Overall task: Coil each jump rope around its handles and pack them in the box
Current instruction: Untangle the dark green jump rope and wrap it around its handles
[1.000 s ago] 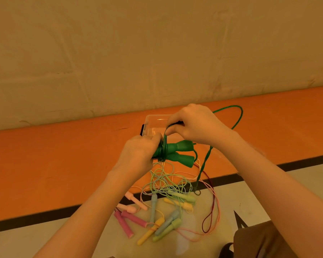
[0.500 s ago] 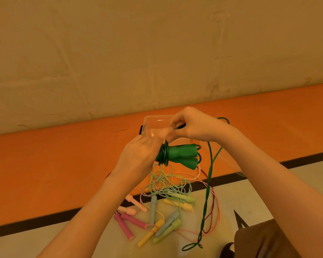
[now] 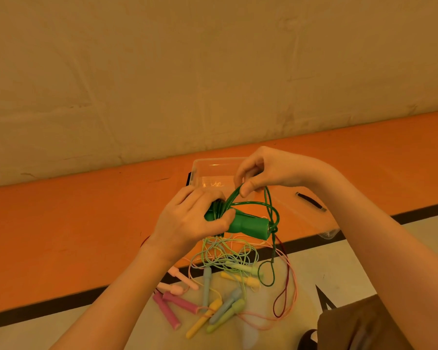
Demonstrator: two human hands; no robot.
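Observation:
My left hand grips the two green handles held side by side, with green cord wound round their left end. My right hand pinches the green cord just above the handles. The rest of that cord loops past the handles' right end and hangs down to a small loop above the floor. Behind my hands sits a clear plastic box, open, on the orange floor. Under my hands lies a tangle of pastel jump ropes with pink, yellow, blue and light green handles.
The box's clear lid with a black latch lies to the right of the box. A dark red cord loops at the right of the pile. A wall rises behind the orange strip. My knee in brown cloth shows at bottom right.
My right hand has drawn the green cord over the handles for another turn. The hanging tail has become shorter and its end has risen off the floor.

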